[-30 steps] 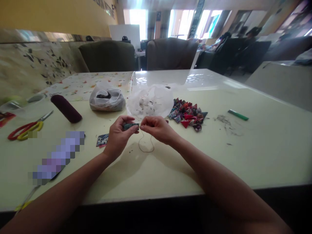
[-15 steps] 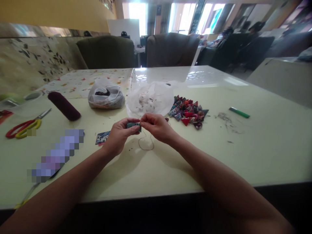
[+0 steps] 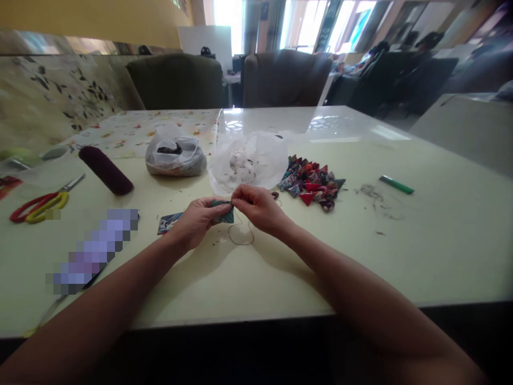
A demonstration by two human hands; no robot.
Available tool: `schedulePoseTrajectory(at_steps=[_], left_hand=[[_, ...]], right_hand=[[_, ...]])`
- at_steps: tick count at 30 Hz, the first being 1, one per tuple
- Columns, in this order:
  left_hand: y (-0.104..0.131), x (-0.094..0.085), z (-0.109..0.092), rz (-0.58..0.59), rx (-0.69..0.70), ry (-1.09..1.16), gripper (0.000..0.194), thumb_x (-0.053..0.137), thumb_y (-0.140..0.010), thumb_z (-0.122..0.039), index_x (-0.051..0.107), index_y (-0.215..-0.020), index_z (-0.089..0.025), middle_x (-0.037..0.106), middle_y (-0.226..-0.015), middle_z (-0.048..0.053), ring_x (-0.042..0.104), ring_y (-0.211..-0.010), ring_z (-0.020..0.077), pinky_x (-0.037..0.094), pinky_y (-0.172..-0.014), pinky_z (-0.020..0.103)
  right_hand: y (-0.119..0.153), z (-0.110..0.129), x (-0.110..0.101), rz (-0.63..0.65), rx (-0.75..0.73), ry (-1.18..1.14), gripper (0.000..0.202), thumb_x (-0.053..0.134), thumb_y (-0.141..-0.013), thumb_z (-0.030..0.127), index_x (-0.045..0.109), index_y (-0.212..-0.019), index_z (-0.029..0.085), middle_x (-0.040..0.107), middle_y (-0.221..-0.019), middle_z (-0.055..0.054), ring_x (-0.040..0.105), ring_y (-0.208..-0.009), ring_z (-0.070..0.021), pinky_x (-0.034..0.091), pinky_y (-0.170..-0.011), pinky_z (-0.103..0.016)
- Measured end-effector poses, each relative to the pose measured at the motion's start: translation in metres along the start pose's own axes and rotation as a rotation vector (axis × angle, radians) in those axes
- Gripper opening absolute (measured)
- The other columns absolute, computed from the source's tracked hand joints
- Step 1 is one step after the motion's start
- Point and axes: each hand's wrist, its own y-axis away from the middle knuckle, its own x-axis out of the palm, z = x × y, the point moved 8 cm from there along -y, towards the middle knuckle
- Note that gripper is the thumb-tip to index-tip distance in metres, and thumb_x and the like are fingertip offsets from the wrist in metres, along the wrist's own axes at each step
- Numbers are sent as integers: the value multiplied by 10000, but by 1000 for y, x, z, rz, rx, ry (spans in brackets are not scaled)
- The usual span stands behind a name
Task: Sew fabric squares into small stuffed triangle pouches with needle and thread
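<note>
My left hand (image 3: 196,222) is closed on a small dark green patterned piece of cloth (image 3: 223,212), gripped between thumb and fingers. At the cloth's upper right corner, my right hand (image 3: 258,207) is pinched; whatever lies in its fingertips is too small to make out. A thin thread (image 3: 242,244) hangs in a loop below the hands onto the table. Partly behind my left wrist lies a blue and white patterned cloth piece (image 3: 167,223). Beyond my right hand is a heap of small stuffed cloth triangles (image 3: 310,184) in reds, blues and greens.
A white plastic bag with stuffing (image 3: 250,166) and another tied bag (image 3: 176,158) stand behind my hands. Scissors (image 3: 44,206), a dark purple roll (image 3: 106,170) and a pixelated object (image 3: 96,251) lie left. A green-handled tool (image 3: 396,184) and thread scraps (image 3: 377,198) lie right.
My left fingers have shifted on the green cloth, so more of it shows below the thumb. My right hand stays pinched at its corner. The view has tilted slightly.
</note>
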Motion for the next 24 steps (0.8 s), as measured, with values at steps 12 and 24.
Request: schedulePoseTrajectory(at_steps=[12, 24], left_hand=[[-1, -14, -12, -158, 159, -60, 278, 861, -612, -343, 719, -706, -124, 679, -658, 23, 579, -605, 109, 463, -632, 251], [3, -14, -23, -210, 270, -157, 282, 849, -646, -375, 733, -731, -133, 682, -676, 25, 572, -633, 113, 458, -630, 244]], right_hand=[[1, -1, -8, -90, -8, 32, 151, 526, -892, 206, 501, -745, 185, 481, -717, 21, 454, -684, -110, 348, -651, -254], [3, 9, -10, -117, -68, 277, 128, 608, -855, 150, 666, -741, 160, 560, -736, 1, 513, -699, -114, 350, -669, -247]])
